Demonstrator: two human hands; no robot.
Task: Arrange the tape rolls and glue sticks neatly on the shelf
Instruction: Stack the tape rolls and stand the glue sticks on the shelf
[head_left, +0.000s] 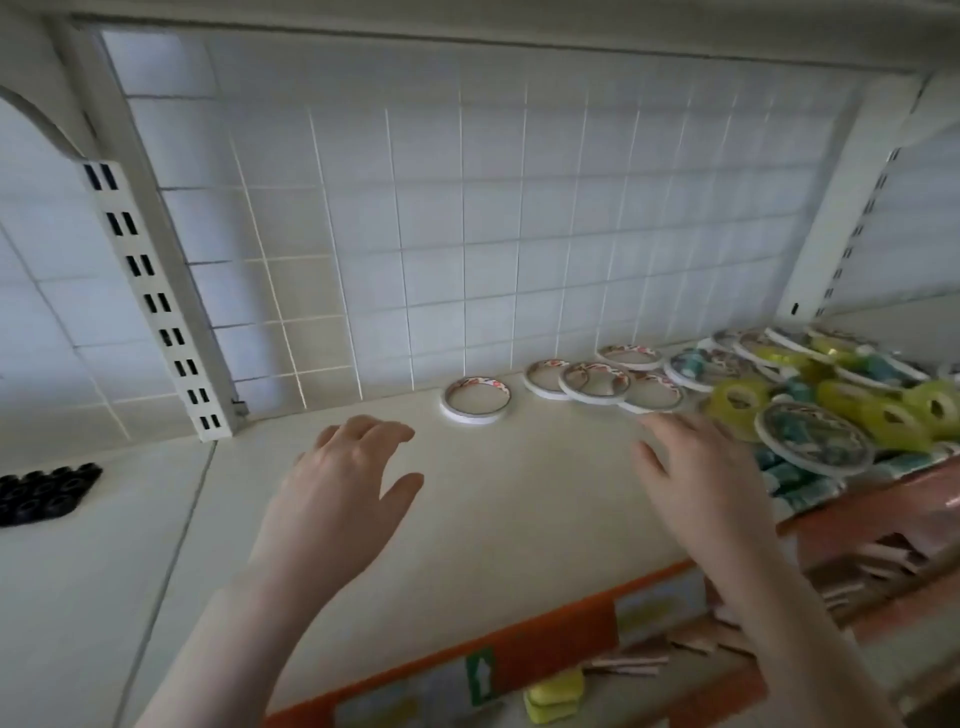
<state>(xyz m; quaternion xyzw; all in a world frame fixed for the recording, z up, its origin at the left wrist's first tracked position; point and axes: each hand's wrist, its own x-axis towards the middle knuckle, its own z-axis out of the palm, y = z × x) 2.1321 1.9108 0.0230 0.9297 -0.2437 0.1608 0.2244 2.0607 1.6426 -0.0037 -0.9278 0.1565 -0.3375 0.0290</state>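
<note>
Left hand (353, 462): spread and empty, over the shelf (519, 509) centre.
Lone tape roll (475, 399): flat against the back edge, apart from the rest.
Overlapping white rolls (597, 382): loose row at the back edge, not squared.
Right hand (696, 478): fingers extended, empty, reaching toward the heap.
Right-end heap (831, 395): yellow rolls, teal glue sticks, jumbled — most sorting apparently remains.

Both hands, left (349, 467) and right (696, 478), hover spread over the shelf (519, 519) near flat-lying tape rolls (597, 382).
</note>
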